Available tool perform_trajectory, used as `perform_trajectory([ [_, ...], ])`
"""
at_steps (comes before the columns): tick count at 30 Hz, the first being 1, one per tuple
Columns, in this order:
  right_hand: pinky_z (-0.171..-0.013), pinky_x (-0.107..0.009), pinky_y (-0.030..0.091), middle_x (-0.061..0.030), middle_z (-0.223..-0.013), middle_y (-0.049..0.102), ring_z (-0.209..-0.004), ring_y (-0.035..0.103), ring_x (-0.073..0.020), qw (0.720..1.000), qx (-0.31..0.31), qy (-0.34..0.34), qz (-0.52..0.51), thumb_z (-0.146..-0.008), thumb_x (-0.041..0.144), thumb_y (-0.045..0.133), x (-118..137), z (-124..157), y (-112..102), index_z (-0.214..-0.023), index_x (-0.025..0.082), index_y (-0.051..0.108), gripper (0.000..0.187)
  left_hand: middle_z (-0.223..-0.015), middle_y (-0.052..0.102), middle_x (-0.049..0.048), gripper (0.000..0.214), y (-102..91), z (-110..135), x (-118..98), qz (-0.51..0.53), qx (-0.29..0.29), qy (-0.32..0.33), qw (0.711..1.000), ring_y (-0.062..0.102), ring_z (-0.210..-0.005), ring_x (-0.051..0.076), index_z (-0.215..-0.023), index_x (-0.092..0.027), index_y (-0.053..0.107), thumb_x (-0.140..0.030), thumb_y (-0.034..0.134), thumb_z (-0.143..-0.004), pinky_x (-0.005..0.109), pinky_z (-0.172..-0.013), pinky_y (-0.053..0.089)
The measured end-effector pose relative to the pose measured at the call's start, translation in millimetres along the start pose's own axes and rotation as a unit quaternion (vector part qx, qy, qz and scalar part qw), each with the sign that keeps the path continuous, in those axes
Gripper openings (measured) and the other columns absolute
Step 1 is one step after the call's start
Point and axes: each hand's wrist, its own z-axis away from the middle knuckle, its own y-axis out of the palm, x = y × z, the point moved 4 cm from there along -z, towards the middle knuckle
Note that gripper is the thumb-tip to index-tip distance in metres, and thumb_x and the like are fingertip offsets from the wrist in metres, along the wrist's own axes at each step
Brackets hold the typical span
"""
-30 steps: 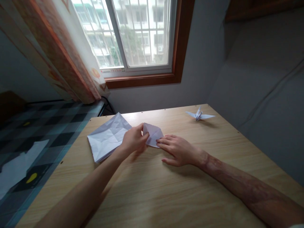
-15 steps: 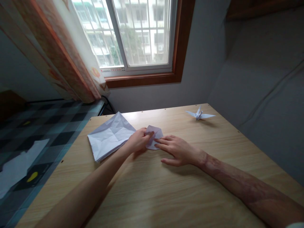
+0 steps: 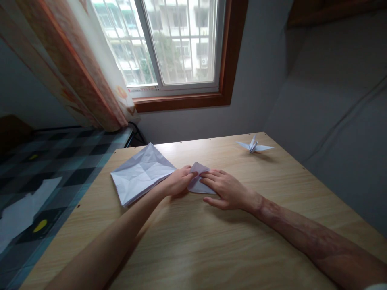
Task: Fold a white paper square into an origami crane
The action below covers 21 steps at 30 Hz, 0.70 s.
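Observation:
A small folded piece of white paper (image 3: 198, 185) lies on the table between my hands, with one pointed flap toward the window. My left hand (image 3: 180, 180) pinches its left edge, thumb on top and the other fingers partly hidden. Stretched out flat, the fingers of my right hand (image 3: 225, 189) press on the paper's right side, with the thumb spread on the near side. Left of my left hand lies a stack of creased white paper sheets (image 3: 142, 173). A finished paper crane (image 3: 253, 146) stands at the far right, apart from both hands.
The wooden table (image 3: 193, 241) ends at the wall below a barred window (image 3: 184, 44). On the left, a bed with a checked cover (image 3: 87, 149) carries a loose white sheet (image 3: 33, 205). A patterned curtain (image 3: 81, 64) hangs beside the window.
The folded paper has shifted slightly right and toward me, and its flap now looks narrower. My left hand has moved a little right with it; my right fingers reach farther over the paper.

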Motion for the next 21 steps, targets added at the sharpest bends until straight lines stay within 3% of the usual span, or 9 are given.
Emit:
perform_trajectory([
  [3,-0.121,-0.056,0.046,-0.0218,-0.151,0.067,-0.139,0.062,-0.0386,1.000,-0.004,0.018,0.003,-0.103,0.052,0.066,-2,1,2,-0.153,0.012,0.058,0.064,-0.133,0.079,0.0102,0.050,2.0,-2,3,0.081,0.027,-0.004,0.996,0.072,-0.121,0.028,-0.125,-0.019,0.077,-0.050,0.042,-0.108,0.038,-0.109,0.055],
  [6,-0.121,-0.056,0.046,-0.0206,-0.157,0.063,-0.144,0.059,-0.0393,1.000,0.006,0.005,0.008,-0.104,0.055,0.064,-3,2,5,-0.161,0.014,0.052,0.071,-0.119,0.083,0.0059,0.043,-0.8,-1,1,0.068,0.019,-0.022,0.997,0.076,-0.108,0.027,-0.111,-0.021,0.080,-0.048,0.048,-0.103,0.035,-0.100,0.058],
  [9,-0.123,-0.058,0.044,-0.0206,-0.163,0.058,-0.149,0.055,-0.0399,1.000,0.019,-0.008,0.014,-0.104,0.057,0.064,-2,3,7,-0.164,0.016,0.050,0.074,-0.102,0.084,0.0037,0.031,-7.9,5,-9,-0.008,-0.035,-0.071,0.997,0.076,-0.092,0.026,-0.100,-0.023,0.081,-0.044,0.058,-0.096,0.032,-0.081,0.057],
  [14,-0.125,-0.058,0.043,-0.0220,-0.164,0.057,-0.151,0.053,-0.0390,1.000,0.024,-0.006,0.007,-0.104,0.058,0.065,-1,3,6,-0.166,0.015,0.048,0.077,-0.098,0.080,0.0053,0.023,-13.7,17,-38,-0.175,-0.106,-0.096,0.974,0.073,-0.083,0.025,-0.090,-0.024,0.078,-0.041,0.065,-0.097,0.030,-0.067,0.043],
  [21,-0.125,-0.061,0.043,-0.0240,-0.163,0.057,-0.150,0.053,-0.0410,0.999,0.033,-0.009,0.014,-0.105,0.059,0.062,2,2,7,-0.164,0.011,0.050,0.077,-0.100,0.075,0.0086,0.024,-10.9,21,-54,-0.313,-0.108,-0.105,0.938,0.071,-0.076,0.024,-0.094,-0.021,0.074,-0.040,0.061,-0.101,0.031,-0.063,0.039],
])
